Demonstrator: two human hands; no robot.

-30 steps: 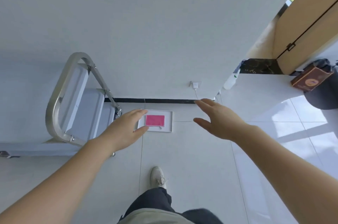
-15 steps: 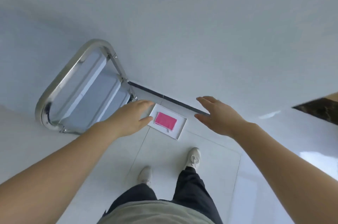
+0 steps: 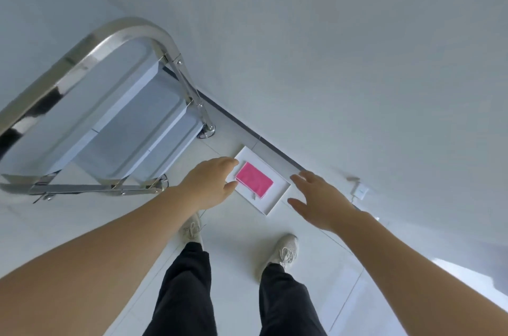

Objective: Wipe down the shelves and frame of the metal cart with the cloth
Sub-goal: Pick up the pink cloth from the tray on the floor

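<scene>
a white tray (image 3: 277, 199) lies on the tiled floor (image 3: 236, 234) by the wall, holding a folded pink cloth (image 3: 254, 179). the metal cart (image 3: 110, 121) stands to its left. the left hand (image 3: 210, 184) and right hand (image 3: 320, 202) hover either side of the tray, both grips loose and holding nothing. since half a second ago both feet have stepped closer, and the cart looms larger.

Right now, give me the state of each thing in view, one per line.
Pink cloth: folded flat in the tray, not held.
White tray: on the floor by the wall.
Metal cart: standing, shelves bare.
Left hand: open, above the tray's edge.
Right hand: open, holding nothing.
</scene>
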